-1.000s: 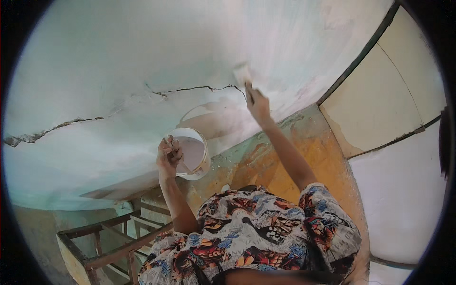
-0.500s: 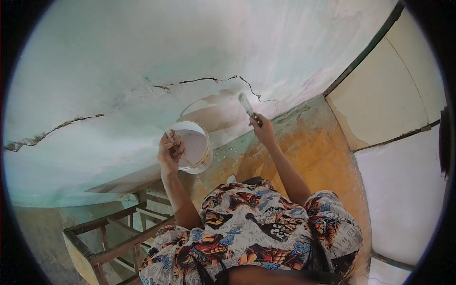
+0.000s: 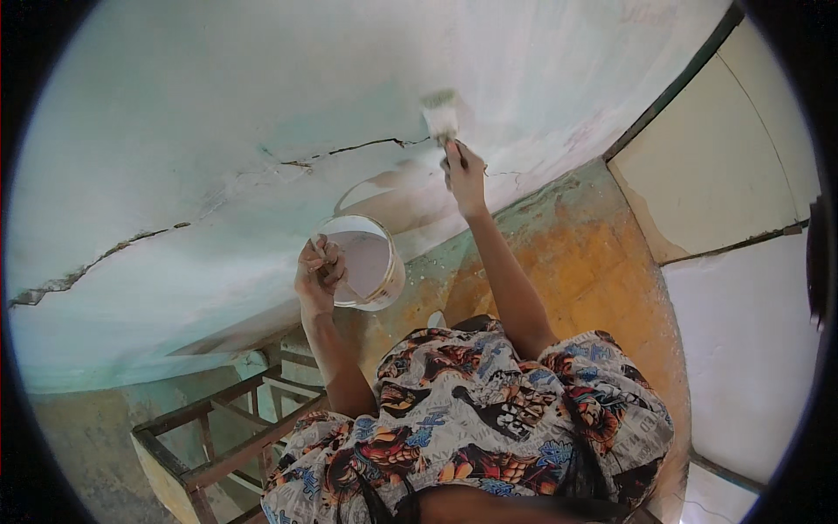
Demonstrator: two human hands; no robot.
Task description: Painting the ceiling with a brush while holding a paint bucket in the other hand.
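Observation:
My right hand [image 3: 465, 177] is closed round the handle of a wide paintbrush [image 3: 441, 116]. Its pale bristles point up at the wall [image 3: 262, 79], over part of a jagged crack; whether they touch is blurred. At the left, my left hand [image 3: 319, 272] is closed at the rim of a white bucket [image 3: 393, 281], seemingly gripping its handle, which the fingers mostly hide. Pale, whitish paint [image 3: 362, 258] shows inside the bucket, which hangs tilted below the brush.
A dark crack [image 3: 113, 249] also runs along the wall at the left. A wooden frame [image 3: 223, 463] with slats stands at the lower left. The floor [image 3: 576, 288] is yellow-orange and stained. Pale panels [image 3: 707, 175] with dark edging rise at the right.
My right hand has moved the paintbrush up and slightly left along the wall, to above the crack. The bucket and my left hand appear slightly farther right in the picture.

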